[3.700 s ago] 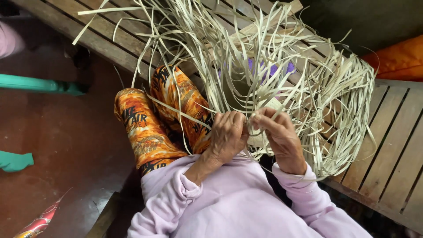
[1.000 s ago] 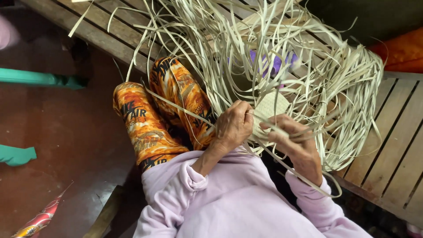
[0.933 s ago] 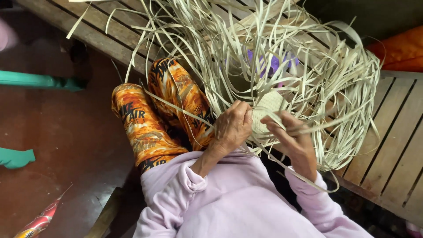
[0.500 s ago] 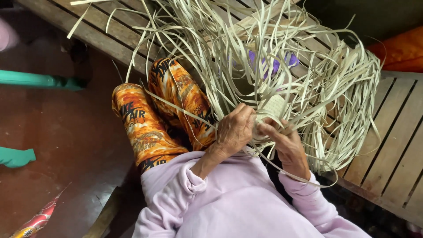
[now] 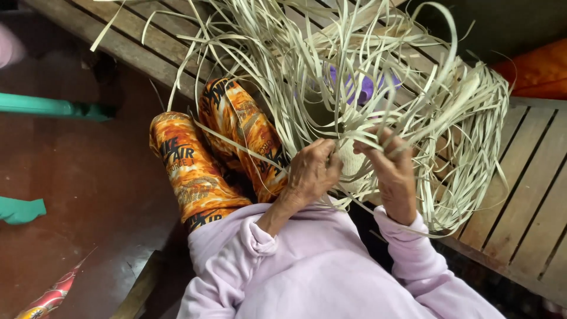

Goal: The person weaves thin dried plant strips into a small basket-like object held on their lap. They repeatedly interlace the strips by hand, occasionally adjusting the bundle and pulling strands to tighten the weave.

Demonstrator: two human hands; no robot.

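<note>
Both hands work at a small pale woven piece (image 5: 352,162) held above the lap. The left hand (image 5: 311,172) is clenched on its near edge, just beside the orange patterned trouser legs (image 5: 236,139). The right hand (image 5: 393,171) pinches 1 or 2 of the pale straw strips (image 5: 413,94) fanning out beyond the woven piece over the slatted wooden desk (image 5: 525,195).

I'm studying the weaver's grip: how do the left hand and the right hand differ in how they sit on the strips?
The left hand is curled closed, knuckles up, pressed low against the woven piece; the right hand is more open, its fingers raised and spread among the loose pale strips. The left wrist shows bare below a pushed-up cuff; the right cuff reaches the wrist. Both wear lilac sleeves and touch the strips.
</note>
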